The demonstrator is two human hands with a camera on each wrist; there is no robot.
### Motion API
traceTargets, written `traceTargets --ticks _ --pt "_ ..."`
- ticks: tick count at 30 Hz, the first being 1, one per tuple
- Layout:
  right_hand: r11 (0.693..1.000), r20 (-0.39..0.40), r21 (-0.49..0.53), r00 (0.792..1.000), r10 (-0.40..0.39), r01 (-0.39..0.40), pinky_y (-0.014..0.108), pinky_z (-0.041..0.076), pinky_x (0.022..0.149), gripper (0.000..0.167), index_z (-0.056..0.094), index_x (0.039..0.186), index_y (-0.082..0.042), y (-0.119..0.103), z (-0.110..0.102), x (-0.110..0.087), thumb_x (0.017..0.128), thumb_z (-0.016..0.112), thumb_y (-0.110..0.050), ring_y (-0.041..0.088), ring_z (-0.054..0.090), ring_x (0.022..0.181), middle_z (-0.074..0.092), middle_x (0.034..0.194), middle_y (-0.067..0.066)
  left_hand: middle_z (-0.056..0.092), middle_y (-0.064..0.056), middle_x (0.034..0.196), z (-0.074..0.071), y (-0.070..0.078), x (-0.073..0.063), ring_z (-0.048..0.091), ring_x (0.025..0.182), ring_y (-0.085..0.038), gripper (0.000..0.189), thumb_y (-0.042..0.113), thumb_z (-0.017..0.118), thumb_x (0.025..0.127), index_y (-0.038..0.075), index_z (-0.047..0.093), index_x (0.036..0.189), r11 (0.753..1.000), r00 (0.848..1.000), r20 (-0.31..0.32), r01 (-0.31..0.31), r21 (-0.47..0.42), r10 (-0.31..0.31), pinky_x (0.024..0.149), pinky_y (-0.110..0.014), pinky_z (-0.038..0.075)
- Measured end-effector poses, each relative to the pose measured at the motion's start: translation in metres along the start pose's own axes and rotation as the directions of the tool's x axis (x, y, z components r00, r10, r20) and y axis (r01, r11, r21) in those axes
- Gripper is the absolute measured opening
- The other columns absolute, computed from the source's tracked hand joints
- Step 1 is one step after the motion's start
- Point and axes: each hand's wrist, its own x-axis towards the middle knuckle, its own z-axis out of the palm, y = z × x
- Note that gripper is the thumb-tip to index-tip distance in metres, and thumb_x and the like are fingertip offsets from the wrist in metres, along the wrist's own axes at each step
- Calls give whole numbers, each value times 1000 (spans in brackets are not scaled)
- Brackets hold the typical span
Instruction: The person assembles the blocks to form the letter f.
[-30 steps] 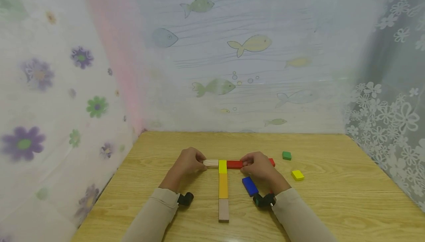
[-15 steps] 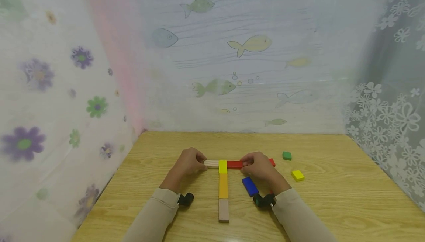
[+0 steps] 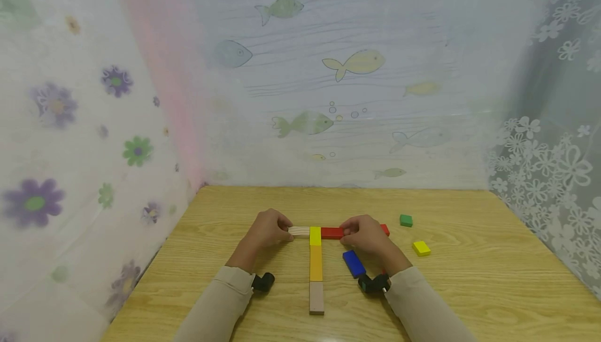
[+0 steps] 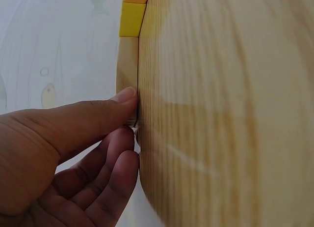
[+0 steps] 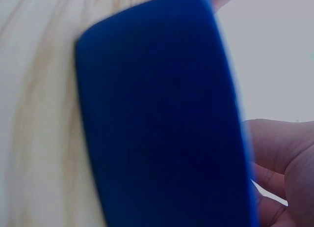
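A T of wooden blocks lies flat on the table. A pale natural block (image 3: pixel 298 232) forms its left arm, and my left hand (image 3: pixel 268 228) pinches the outer end between thumb and fingers. In the left wrist view the thumb (image 4: pixel 126 95) presses along that block's edge. My right hand (image 3: pixel 365 234) grips the outer end of the red block (image 3: pixel 332 233), which makes the right arm. Between the two sits a yellow block (image 3: pixel 315 235). Below it an orange block (image 3: pixel 316 263) and a greyish-brown block (image 3: pixel 316 297) run toward me as the stem.
A blue block (image 3: pixel 354 264) lies slanted below my right hand and covers much of the right wrist view. Another red piece (image 3: pixel 385 229) shows behind that hand. Farther right are a small green block (image 3: pixel 406 220) and a small yellow block (image 3: pixel 421 248).
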Motion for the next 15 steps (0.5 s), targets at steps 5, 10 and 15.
traceTargets --ticks 5,10,15 --pt "1000 2 7 1000 -2 2 34 55 81 27 78 112 -12 0 0 -1 85 84 -15 18 63 90 71 96 0 73 2 90 -1 1 -2 64 83 -14 32 15 90 81 8 81 111 1000 1000 10 8 -30 -8 79 -35 58" --pt "1000 7 7 1000 -2 2 34 55 83 28 78 113 -12 0 -1 -1 86 83 -15 17 63 90 71 97 0 72 -1 99 -3 -5 -5 64 91 -16 43 16 90 81 6 77 121 985 998 57 50 -167 -41 85 -35 57" --pt "1000 15 17 1000 -4 4 34 56 84 29 77 114 -11 1 -1 -2 85 84 -15 17 64 91 71 98 0 71 -6 113 -7 -15 -8 64 100 -20 46 21 86 86 7 73 128 936 987 130 134 -325 -97 89 -38 56"
